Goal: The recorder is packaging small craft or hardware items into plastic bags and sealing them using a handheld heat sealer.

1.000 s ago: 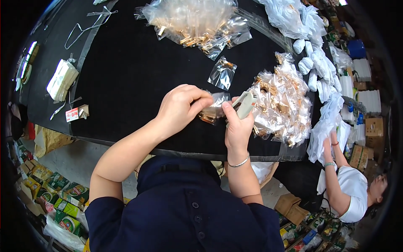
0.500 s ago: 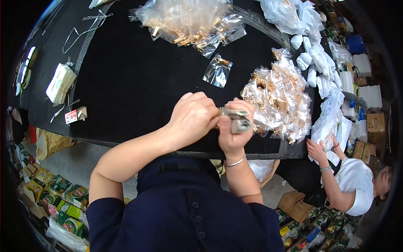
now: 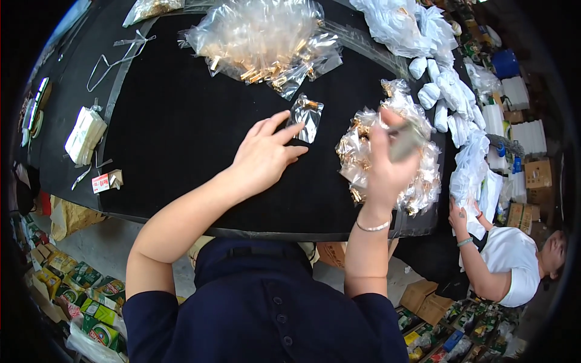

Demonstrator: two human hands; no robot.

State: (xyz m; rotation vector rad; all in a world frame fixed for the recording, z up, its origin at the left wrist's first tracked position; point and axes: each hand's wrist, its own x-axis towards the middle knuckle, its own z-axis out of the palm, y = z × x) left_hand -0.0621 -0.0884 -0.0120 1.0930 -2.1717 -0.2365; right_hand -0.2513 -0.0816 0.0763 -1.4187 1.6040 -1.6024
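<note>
"How are your left fingers?"

"On my left hand (image 3: 266, 151) they are spread apart and slightly bent. Two fingertips reach over the left edge of a small, flat, clear plastic bag (image 3: 311, 126) with gold-coloured pieces at its far end. Whether they press on it or hover just above, I can't tell."

"Where is that bag?"

"On the broad black tabletop (image 3: 175, 133), in front of me and a little to the right. Just beyond it spreads a large heap of clear plastic bags with gold-coloured pieces (image 3: 260, 36)."

"And the right?"

"My right hand (image 3: 387, 166) is closed around a pale grey, stapler-like tool (image 3: 407, 142). Both are blurred, so I can't make out each finger. They are over a glittering pile of filled clear bags (image 3: 423, 181); I can't tell whether they touch it. A silver-coloured bangle (image 3: 373, 227) circles my wrist."

"What else is around?"

"Past the pile, along the right side, are small white wrapped bundles (image 3: 446, 91), with crumpled white plastic bags (image 3: 405, 24) farther off. Well to my left are a white, banded stack (image 3: 85, 138) and, nearer me, a small red-and-white carton (image 3: 107, 181). At the right, a co-worker's hand (image 3: 458, 216) touches white plastic."
</note>
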